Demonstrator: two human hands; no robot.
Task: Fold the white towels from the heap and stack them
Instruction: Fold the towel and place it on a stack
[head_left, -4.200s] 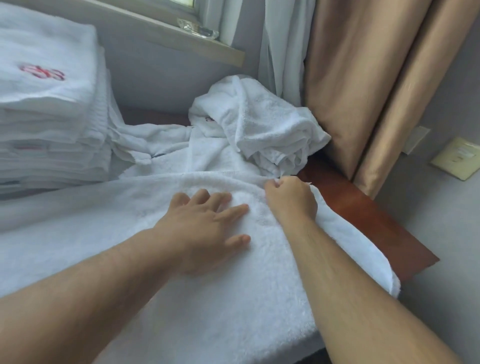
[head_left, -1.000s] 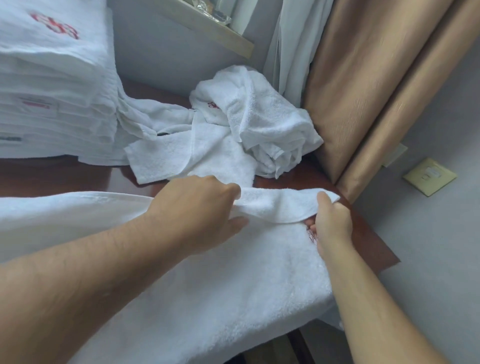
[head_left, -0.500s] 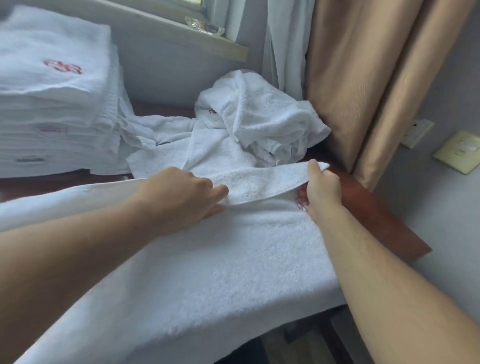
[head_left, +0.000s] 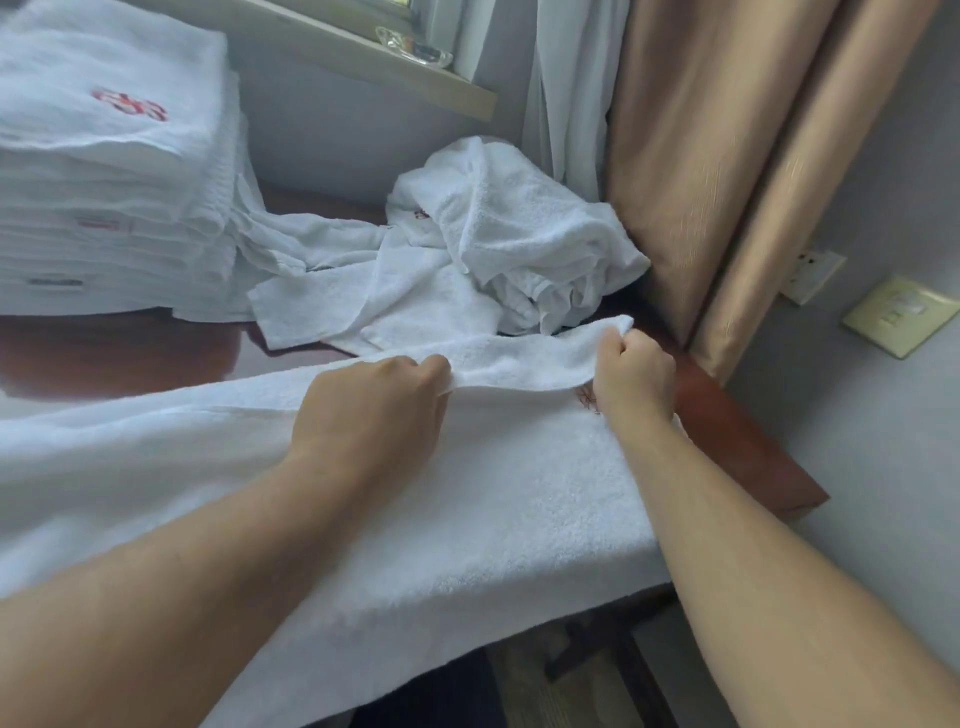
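Observation:
A large white towel (head_left: 467, 519) lies spread over the near part of the brown table (head_left: 737, 441) and hangs over its front edge. My left hand (head_left: 374, 415) grips its far edge near the middle, and my right hand (head_left: 631, 379) grips the same edge at the right corner, lifting a fold (head_left: 530, 358) above the layer below. A red embroidered mark (head_left: 587, 400) shows beside my right wrist. The heap of crumpled white towels (head_left: 493, 249) lies behind the hands. At the back left stands a tall stack of folded white towels (head_left: 104, 182) with a red emblem on top.
Tan curtains (head_left: 727, 156) hang at the table's right rear corner, with a white sheer curtain beside them. A window sill (head_left: 389, 67) with a clear glass object runs behind the heap. Wall sockets (head_left: 898, 317) sit on the grey wall at right.
Earlier both hands pressed on the spread towel; since then they took hold of its far edge and raised it. In the last second the fold has moved farther toward the heap.

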